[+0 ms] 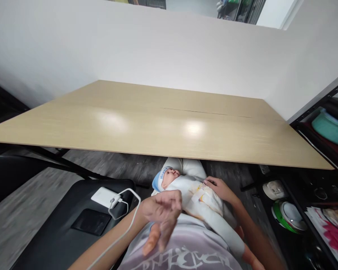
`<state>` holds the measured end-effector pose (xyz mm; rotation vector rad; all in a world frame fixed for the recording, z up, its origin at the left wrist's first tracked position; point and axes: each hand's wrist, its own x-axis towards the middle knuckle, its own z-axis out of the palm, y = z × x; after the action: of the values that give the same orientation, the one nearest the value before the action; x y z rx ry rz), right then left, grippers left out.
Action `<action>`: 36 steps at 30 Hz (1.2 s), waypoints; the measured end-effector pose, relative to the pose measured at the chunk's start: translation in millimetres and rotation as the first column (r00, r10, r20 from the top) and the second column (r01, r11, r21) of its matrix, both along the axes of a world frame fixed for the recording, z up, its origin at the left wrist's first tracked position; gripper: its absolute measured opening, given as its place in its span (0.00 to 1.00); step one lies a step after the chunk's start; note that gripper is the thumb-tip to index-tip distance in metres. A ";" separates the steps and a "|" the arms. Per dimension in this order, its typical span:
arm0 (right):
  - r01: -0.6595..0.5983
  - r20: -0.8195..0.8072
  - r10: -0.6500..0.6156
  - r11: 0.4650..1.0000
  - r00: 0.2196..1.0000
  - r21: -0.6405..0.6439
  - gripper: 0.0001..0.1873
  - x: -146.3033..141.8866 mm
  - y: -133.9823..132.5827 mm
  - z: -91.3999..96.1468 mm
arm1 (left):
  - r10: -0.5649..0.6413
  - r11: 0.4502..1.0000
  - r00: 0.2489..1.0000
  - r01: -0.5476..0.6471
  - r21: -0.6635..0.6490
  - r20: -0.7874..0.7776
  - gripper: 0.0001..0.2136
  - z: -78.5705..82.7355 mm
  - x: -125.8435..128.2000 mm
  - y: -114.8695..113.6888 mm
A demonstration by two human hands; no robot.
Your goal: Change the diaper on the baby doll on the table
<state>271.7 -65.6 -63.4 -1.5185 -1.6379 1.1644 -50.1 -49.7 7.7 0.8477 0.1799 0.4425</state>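
Observation:
A baby doll (202, 202) in a white suit and a blue cap lies across my lap, its head toward the table edge, on a white pillow (186, 167). My right hand (218, 187) rests on the doll's chest, fingers curled against the cloth. My left hand (162, 213) hovers just left of the doll, fingers loose and apart, blurred by motion, with nothing in it. One doll arm (150, 240) hangs below my left hand.
A bare light wooden table (157, 120) spans the view in front of me. A black chair (81, 221) on my left carries a white power bank (104, 197) with a white cable. Black shelves (307, 210) on the right hold bowls and containers. White walls stand behind.

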 end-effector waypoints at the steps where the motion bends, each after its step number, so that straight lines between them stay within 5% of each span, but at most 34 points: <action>1: -0.016 0.009 0.016 1.000 1.000 0.001 0.23 -2.1 0.3 3.2 | -0.048 0.998 0.999 0.048 0.035 0.018 0.27 7.7 9.6 3.8; 4: -0.051 0.029 0.051 0.999 0.998 0.007 0.23 -2.4 -1.8 12.5 | -0.038 0.918 0.993 0.078 0.388 -0.108 0.19 27.5 37.7 16.9; 6: -0.060 0.032 0.059 0.998 0.998 0.007 0.21 0.2 -4.4 16.3 | 0.110 0.687 0.961 0.110 0.718 -0.252 0.16 30.9 52.8 23.5; 8: -0.050 0.025 0.050 0.999 0.998 0.003 0.20 2.9 -6.6 16.0 | 0.242 0.418 0.918 0.193 0.887 -0.314 0.15 25.6 62.7 27.1; 9: -0.040 0.018 0.040 0.999 0.999 0.002 0.20 3.7 -7.4 14.0 | 0.282 0.332 0.904 0.223 0.917 -0.322 0.15 21.0 65.5 27.9; 11: -0.017 -0.003 0.017 1.000 1.000 -0.001 0.22 4.6 -7.6 6.7 | 0.310 0.272 0.894 0.244 0.931 -0.325 0.14 11.8 67.1 28.4; 17: 0.101 -0.028 -0.101 0.995 0.995 0.002 0.28 8.7 4.9 -24.3 | 0.341 0.369 0.898 0.145 0.918 -0.278 0.13 2.9 53.9 25.0; 21: 0.154 -0.015 -0.154 0.987 0.988 0.040 0.26 10.4 19.4 -25.6 | 0.377 0.432 0.883 0.099 0.896 -0.279 0.13 3.2 49.7 22.3; 26: -0.072 -0.061 0.075 0.997 0.995 0.037 0.20 -11.7 23.0 9.2 | 0.400 0.440 0.877 0.070 0.895 -0.265 0.13 8.0 53.4 18.8; 29: -0.217 0.001 0.217 0.974 0.976 0.070 0.16 -27.7 14.1 37.8 | 0.319 0.501 0.914 0.060 0.863 -0.249 0.13 15.9 47.7 9.6; 32: -0.192 0.099 0.183 0.977 0.978 0.093 0.16 -25.3 -3.2 60.8 | 0.211 0.583 0.940 0.100 0.806 -0.269 0.15 24.4 38.6 1.7; 36: -0.158 0.124 0.161 0.987 0.979 -0.034 0.28 9.9 -39.2 76.2 | 0.281 0.554 0.923 0.068 0.830 -0.263 0.17 26.2 57.7 18.7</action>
<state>281.6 -104.8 12.7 -1.5259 -1.8662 1.1959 7.6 -31.0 33.9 1.8978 0.3913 0.4811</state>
